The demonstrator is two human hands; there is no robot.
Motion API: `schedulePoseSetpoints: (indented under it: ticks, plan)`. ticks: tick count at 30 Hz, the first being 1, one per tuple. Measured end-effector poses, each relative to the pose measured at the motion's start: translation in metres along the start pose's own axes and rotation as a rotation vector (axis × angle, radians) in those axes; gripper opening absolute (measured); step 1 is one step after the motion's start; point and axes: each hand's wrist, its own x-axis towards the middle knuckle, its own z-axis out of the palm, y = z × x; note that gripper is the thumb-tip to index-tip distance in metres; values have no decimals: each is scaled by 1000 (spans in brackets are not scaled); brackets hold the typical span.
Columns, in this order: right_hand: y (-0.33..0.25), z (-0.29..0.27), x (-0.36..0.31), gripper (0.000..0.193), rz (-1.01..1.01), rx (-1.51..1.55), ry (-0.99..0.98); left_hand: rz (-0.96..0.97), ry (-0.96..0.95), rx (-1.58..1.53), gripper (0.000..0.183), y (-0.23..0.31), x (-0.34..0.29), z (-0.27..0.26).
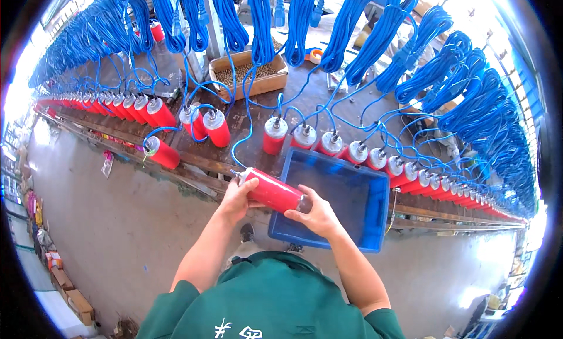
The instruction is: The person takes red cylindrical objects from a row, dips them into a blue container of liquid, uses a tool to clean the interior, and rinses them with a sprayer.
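Between my two hands, a red cylinder (273, 190) with metal end caps lies tilted, its right end lower. My left hand (236, 200) is closed around its upper left end, where a blue cable comes off a metal fitting. At the other end, my right hand (319, 215) grips the dark cap with thumb and fingers. Just behind and right of the cylinder is a blue plastic bin (375, 209), partly beneath my right hand. Similar red cylinders stand along the bench, such as one upright cylinder (274, 136) beyond the bin and one leaning cylinder (162, 152) at the left.
Coiled blue cables (349, 31) hang in a long row above the bench (234, 113), their ends running down to the cylinders. A wooden box (258, 84) of small brass-coloured parts sits at the back, near an orange tape roll (315, 56). Cartons (79, 305) line the floor's left side.
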Motion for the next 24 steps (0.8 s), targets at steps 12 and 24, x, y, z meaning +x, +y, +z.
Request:
schedulePoseSetpoints:
  ticks: [12, 24]
  plan:
    - [40, -57, -100, 56, 106, 377, 362, 774, 612, 1230, 68, 97, 79, -17]
    - [67, -50, -138, 45, 163, 421, 493, 633, 757, 1416, 87, 64, 160, -42]
